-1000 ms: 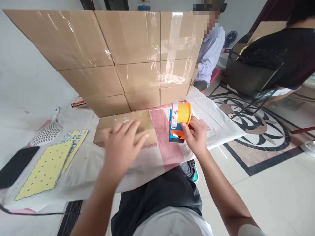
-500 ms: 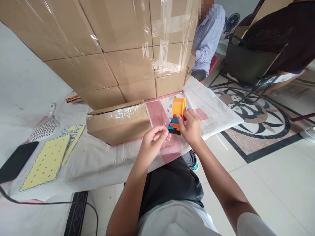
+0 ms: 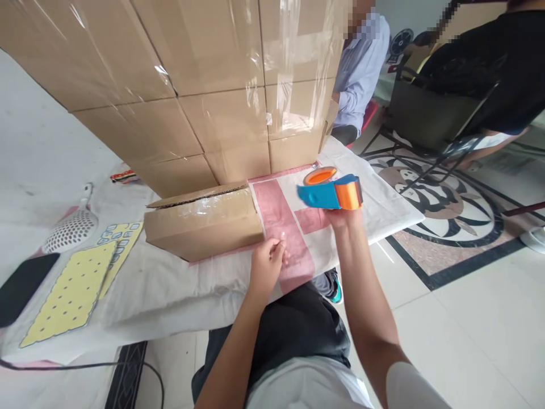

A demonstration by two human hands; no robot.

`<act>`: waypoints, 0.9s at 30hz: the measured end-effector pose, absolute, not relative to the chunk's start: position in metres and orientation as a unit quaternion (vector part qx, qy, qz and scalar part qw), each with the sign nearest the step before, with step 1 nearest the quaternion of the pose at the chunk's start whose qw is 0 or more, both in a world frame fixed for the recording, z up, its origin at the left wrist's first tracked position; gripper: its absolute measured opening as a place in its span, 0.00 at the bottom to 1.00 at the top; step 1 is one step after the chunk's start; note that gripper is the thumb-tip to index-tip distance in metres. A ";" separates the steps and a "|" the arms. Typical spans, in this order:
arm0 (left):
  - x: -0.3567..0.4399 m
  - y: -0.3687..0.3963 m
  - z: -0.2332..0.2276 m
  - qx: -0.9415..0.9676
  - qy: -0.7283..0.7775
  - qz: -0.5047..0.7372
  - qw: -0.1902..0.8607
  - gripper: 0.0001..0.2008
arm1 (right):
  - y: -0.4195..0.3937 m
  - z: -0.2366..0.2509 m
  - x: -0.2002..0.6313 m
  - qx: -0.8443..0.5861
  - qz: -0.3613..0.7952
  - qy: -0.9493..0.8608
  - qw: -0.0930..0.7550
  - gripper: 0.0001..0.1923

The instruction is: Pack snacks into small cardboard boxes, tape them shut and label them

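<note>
My right hand [image 3: 346,218] grips a blue and orange tape dispenser [image 3: 326,196], turned sideways above the cloth. The dispenser hides most of the fingers. Its orange round part [image 3: 321,176] faces up at the back. Closer to me, my left hand [image 3: 270,255] has its fingertips pinched together over a pink stripe of the tablecloth. Whether something thin is in that pinch I cannot make out. Left of it lies a small cardboard box [image 3: 208,230] with clear tape along its top, standing apart from both hands.
A tall stack of taped cardboard boxes [image 3: 221,119] rises at the back of the table. To the left lie a white slotted skimmer [image 3: 72,227], yellow cut-outs [image 3: 70,292] and a black flat object [image 3: 25,289]. Two people sit beyond, one near a dark chair [image 3: 434,113].
My right hand has moved right and turned the tape dispenser over onto its side. My left hand has drawn slightly down, away from the dispenser.
</note>
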State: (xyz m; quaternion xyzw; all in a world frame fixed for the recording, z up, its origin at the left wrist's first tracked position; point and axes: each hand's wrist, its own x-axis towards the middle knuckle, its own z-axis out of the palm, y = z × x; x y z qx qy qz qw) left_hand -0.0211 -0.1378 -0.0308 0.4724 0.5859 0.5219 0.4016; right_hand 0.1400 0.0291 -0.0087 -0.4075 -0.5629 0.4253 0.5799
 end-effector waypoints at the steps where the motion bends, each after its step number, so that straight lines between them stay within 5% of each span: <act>1: -0.024 -0.139 -0.032 0.470 0.584 0.523 0.405 0.15 | 0.037 -0.006 0.140 -0.419 0.395 -0.556 0.599 0.31; 7: -0.035 -0.141 -0.020 0.456 0.568 0.552 0.407 0.15 | 0.057 -0.008 0.129 -0.479 0.242 -0.708 0.459 0.31; 11: -0.041 -0.145 -0.006 0.452 0.583 0.559 0.378 0.14 | 0.015 0.006 0.129 -0.426 0.187 -0.738 0.489 0.35; 16: -0.044 -0.164 0.016 0.513 0.624 0.543 0.230 0.12 | -0.049 0.054 0.107 -0.147 0.285 -0.880 0.351 0.11; 21: -0.064 -0.190 0.027 0.440 0.669 0.567 0.193 0.16 | -0.026 0.105 0.074 -0.145 0.266 -0.843 0.445 0.15; 27: -0.106 -0.186 0.037 0.520 0.686 0.488 -0.146 0.17 | 0.001 0.125 0.002 -0.143 0.238 -0.918 0.282 0.16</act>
